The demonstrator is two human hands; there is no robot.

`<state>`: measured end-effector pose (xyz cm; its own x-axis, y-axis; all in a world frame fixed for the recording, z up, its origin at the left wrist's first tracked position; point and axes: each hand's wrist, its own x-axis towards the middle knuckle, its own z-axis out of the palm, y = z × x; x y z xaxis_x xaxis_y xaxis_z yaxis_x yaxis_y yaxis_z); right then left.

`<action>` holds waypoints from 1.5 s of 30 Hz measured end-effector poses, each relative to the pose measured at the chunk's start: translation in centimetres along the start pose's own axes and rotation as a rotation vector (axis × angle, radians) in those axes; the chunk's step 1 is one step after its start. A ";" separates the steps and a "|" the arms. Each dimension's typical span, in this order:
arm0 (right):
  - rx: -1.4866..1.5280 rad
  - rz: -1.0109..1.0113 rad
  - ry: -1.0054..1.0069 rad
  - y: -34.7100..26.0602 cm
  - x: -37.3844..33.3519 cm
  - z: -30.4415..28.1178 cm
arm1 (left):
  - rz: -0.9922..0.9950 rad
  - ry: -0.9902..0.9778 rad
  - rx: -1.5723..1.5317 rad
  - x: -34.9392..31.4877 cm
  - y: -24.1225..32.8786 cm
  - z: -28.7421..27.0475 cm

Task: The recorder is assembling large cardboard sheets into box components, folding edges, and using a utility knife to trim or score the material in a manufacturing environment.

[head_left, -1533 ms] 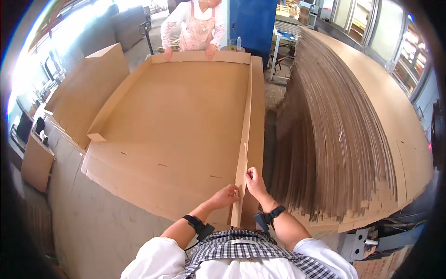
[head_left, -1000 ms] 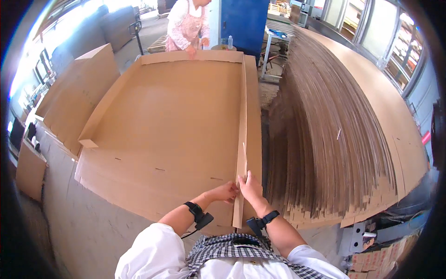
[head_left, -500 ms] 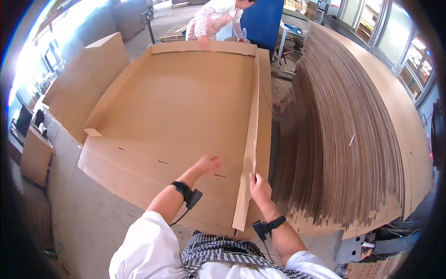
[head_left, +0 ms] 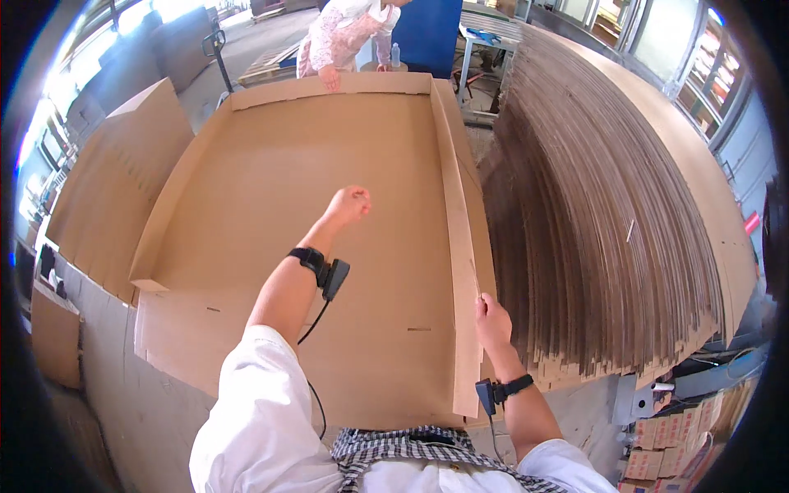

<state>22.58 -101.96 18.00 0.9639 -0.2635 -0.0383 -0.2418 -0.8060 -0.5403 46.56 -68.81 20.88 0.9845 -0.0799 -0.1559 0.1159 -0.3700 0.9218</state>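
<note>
A large brown cardboard sheet (head_left: 312, 246), folded up at its sides into a shallow tray, lies in front of me. Its right wall (head_left: 454, 205) stands up along a narrow outer flap. My right hand (head_left: 494, 323) pinches the top edge of that wall near its front end. Over the middle of the sheet hovers my left hand (head_left: 350, 205), curled into a fist with nothing visible in it. The left wall (head_left: 185, 193) and far wall (head_left: 329, 84) are raised, while the slotted near panel (head_left: 288, 370) lies flat.
A co-worker's hand (head_left: 329, 78) rests on the far wall. A tall stack of cardboard sheets (head_left: 592, 205) stands close on the right. Folded cardboard (head_left: 123, 172) stands upright at the left. Printed cartons (head_left: 670, 444) sit at the lower right.
My left hand has moved forward over the sheet, away from the near slots. My right hand still grips the wall's edge. The right wall now stands more upright, and the view has shifted.
</note>
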 end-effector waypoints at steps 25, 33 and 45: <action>0.112 -0.189 0.169 -0.3 0.3 1.1 | 0.168 1.114 0.280 11.9 1.6 -16.6; 0.152 -0.010 0.094 -0.7 0.7 1.4 | 0.338 0.198 0.990 14.4 -1.8 -13.8; 0.140 -0.023 0.170 0.9 0.8 1.3 | -0.379 0.736 1.379 -0.3 -12.4 -11.8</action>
<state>23.24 -102.17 16.42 0.9336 -0.3406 0.1113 -0.1902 -0.7344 -0.6515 46.38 -53.26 13.74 0.8214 0.4959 0.2818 0.5557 -0.8071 -0.1994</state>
